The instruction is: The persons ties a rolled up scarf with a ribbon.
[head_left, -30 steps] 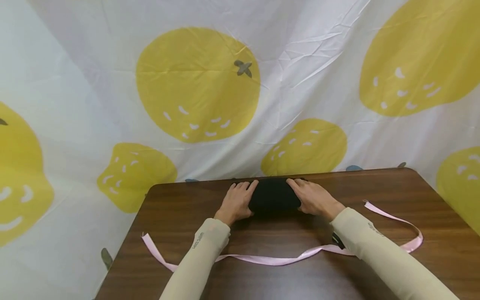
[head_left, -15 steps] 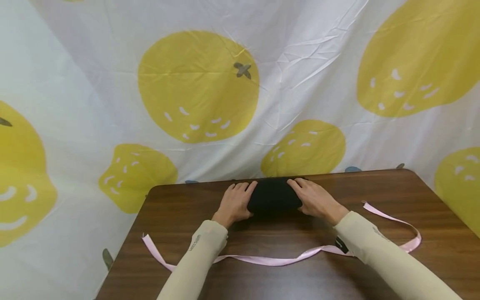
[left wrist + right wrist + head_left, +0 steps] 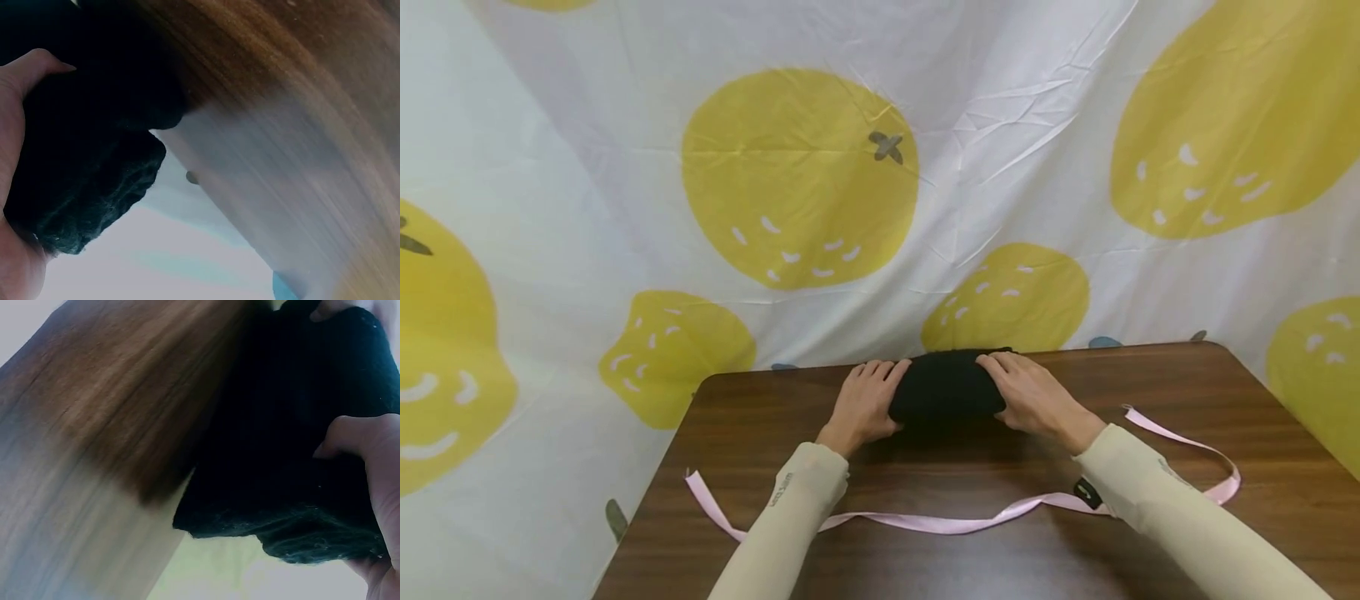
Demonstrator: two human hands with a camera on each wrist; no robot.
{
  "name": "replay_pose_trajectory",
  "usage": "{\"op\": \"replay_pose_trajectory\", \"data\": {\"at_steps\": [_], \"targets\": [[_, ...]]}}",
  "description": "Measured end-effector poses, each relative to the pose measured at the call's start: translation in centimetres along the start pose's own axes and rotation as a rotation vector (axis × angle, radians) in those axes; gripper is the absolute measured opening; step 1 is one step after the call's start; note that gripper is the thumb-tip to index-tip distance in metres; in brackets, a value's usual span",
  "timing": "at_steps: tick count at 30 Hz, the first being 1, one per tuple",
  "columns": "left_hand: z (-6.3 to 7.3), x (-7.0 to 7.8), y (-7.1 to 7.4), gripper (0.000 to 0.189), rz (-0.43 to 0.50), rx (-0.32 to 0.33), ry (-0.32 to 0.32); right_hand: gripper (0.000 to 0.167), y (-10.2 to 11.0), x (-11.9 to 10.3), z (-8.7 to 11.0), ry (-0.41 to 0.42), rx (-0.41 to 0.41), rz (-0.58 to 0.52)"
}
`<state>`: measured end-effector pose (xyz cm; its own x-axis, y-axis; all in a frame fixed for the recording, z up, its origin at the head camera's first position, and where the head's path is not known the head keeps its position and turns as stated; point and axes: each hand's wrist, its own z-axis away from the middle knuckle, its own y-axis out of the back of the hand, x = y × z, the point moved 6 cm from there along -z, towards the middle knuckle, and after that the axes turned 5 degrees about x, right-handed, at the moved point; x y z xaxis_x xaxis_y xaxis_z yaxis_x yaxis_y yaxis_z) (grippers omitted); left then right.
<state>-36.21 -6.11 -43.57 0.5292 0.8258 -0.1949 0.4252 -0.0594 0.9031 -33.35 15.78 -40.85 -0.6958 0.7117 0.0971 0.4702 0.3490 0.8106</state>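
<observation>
A black fabric bundle sits between the left hand and the right hand. Both hands grip it, one at each end, beyond the pink ribbon.

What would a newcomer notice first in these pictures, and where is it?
Probably the big yellow fruit prints on the white cloth backdrop, behind the wooden table. Next comes the black fabric bundle, gripped between the left hand and right hand near the table's far edge. A wavy pink ribbon lies across the table, nearer the viewer.
</observation>
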Motion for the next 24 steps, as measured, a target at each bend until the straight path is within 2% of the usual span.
{"op": "replay_pose_trajectory", "data": {"at_steps": [7, 15, 24], "targets": [[0.0, -0.3, 0.9, 0.102, 0.012, 0.059, -0.008, 0.092, 1.8, -0.4, -0.4, 0.01, 0.03, 0.001], [0.3, -0.6, 1.7, 0.101, 0.052, 0.11, -0.026, 0.094, 3.5, -1.3, -0.3, 0.075, 0.1, -0.009], [1.1, -1.2, 2.9, 0.101, 0.18, 0.217, -0.042, 0.096, 5.2, -2.5, -0.2, 0.165, 0.202, -0.072]]}}
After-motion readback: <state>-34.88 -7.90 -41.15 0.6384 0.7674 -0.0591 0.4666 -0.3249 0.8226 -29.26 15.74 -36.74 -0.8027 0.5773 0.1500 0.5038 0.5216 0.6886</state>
